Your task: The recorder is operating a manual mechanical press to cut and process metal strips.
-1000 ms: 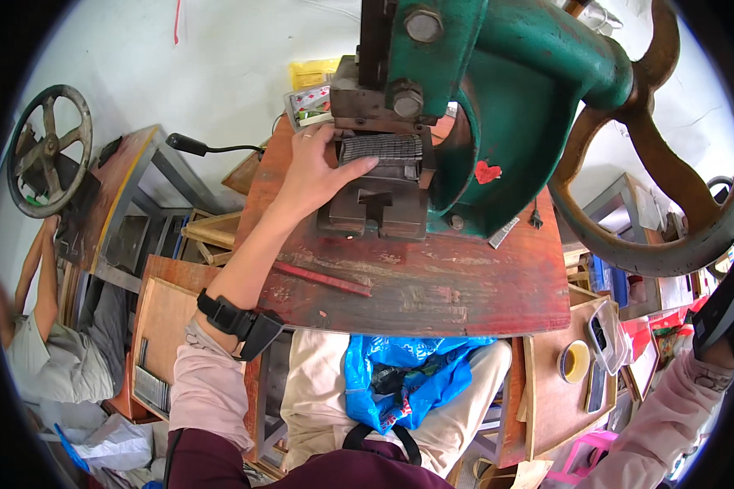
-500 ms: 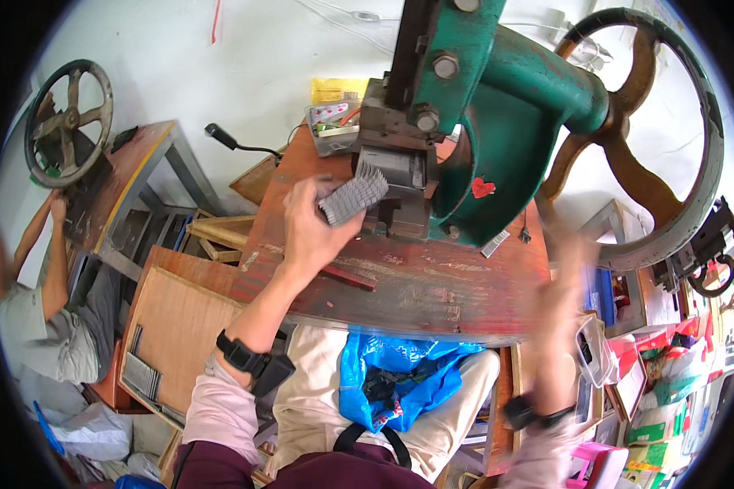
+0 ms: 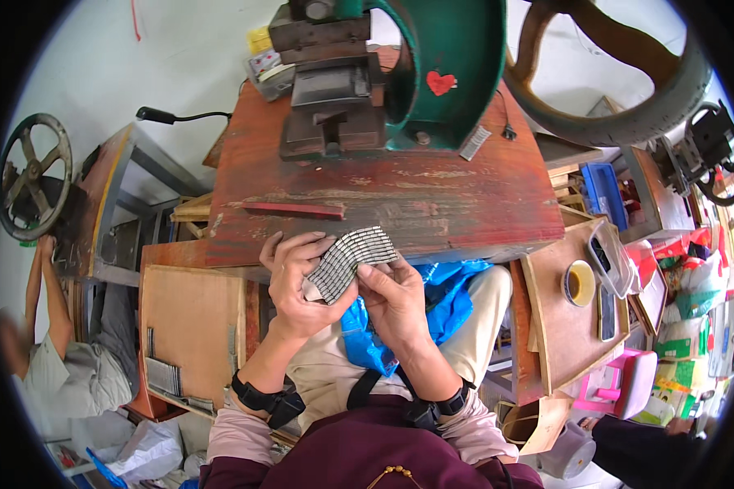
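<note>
- Here's my left hand (image 3: 292,293) and right hand (image 3: 395,306), both pinching the grey strips (image 3: 352,259) by the bench (image 3: 432,191) edge!
- Uneven squeezing could buckle them, spilling pieces onto the blue bag (image 3: 458,285)!

The ridged strips (image 3: 352,262) appear to be dull grey metal, though they show too small to be sure. Scuffed red paint covers the wooden surface (image 3: 465,191); the press (image 3: 457,45) is smooth, green-painted metal; the bag (image 3: 453,295), crinkled, shiny plastic.
</note>
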The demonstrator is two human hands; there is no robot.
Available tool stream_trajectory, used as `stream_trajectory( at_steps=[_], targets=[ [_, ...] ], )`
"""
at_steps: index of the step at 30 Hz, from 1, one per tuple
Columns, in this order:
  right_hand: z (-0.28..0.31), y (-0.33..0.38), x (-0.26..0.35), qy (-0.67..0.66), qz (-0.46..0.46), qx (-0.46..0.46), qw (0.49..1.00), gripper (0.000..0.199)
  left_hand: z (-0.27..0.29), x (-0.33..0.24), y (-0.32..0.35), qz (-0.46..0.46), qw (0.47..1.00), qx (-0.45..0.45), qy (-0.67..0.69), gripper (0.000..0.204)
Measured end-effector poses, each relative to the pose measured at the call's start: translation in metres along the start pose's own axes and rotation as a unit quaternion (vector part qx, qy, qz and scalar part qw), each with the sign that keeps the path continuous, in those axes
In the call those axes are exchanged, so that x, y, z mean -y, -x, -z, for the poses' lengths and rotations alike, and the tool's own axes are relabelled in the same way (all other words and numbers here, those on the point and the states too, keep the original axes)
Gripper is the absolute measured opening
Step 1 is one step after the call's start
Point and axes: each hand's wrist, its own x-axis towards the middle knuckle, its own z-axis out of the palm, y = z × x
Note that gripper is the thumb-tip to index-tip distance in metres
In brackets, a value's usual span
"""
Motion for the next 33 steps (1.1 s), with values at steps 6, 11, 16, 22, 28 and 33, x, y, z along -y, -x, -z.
stream_trajectory(
  at_steps=[6,11,16,22,28,33],
  targets=[
    [0.014,0.011,0.030,0.010,0.090,-0.065,0.994,0.047,-0.014,-0.022,-0.006,-0.047,0.998,0.032,0.016,0.044],
    [0.039,0.023,0.038,-0.020,0.105,-0.100,0.989,0.043,-0.034,-0.035,-0.003,-0.085,0.993,0.056,0.054,0.045],
    [0.043,0.023,0.025,-0.067,0.130,-0.076,0.986,0.059,-0.030,-0.039,0.015,-0.084,0.987,0.121,0.061,0.046],
    [0.094,0.040,0.008,0.337,0.111,-0.110,0.929,0.028,-0.031,-0.034,0.083,-0.013,0.964,0.245,0.102,0.054],
    [0.162,0.050,-0.025,0.743,0.049,0.102,0.659,0.046,0.122,0.055,0.160,0.486,0.862,0.083,-0.114,0.040],
    [0.168,0.048,-0.029,0.802,-0.007,0.136,0.582,0.043,0.291,0.132,0.306,0.575,0.661,0.074,-0.477,0.058]
  ],
)
